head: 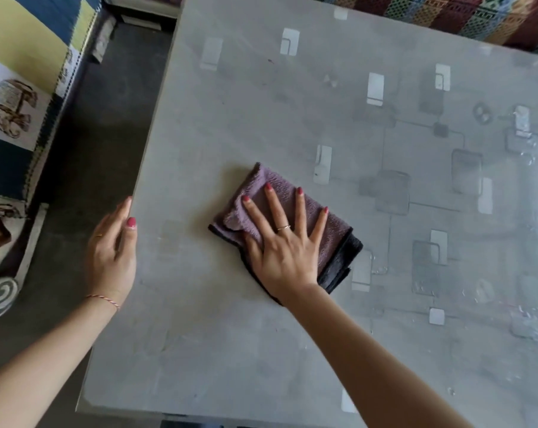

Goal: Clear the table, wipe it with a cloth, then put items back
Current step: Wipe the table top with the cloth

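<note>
1. Cloth (295, 208), purple with a dark edge, lies folded flat on the grey counter (230, 335), just toward 7 o'clock from the counter's middle.
2. Right hand (287, 242) presses down on the cloth with all fingers straight and spread wide; the palm covers the cloth's near half, the fingertips point toward 12 o'clock.
3. Left hand (111, 251) rests at the counter's edge at 9 o'clock, fingers straight and together, thumb on top of the surface; it holds nothing.
4. No loose items show on the counter; pale and dark square patterns mark its surface toward 3 o'clock. Patterned fabric (11, 112) sits off the counter at 9 o'clock, and more at 1 o'clock.
5. Judgement: this is the wiping step, with clearing done and putting items back yet to come.
6. To wipe well, keep the palm flat so the whole cloth stays in contact, work in overlapping strokes from 9 o'clock toward 3 o'clock, reach every corner, and let the left hand steady the counter.
</note>
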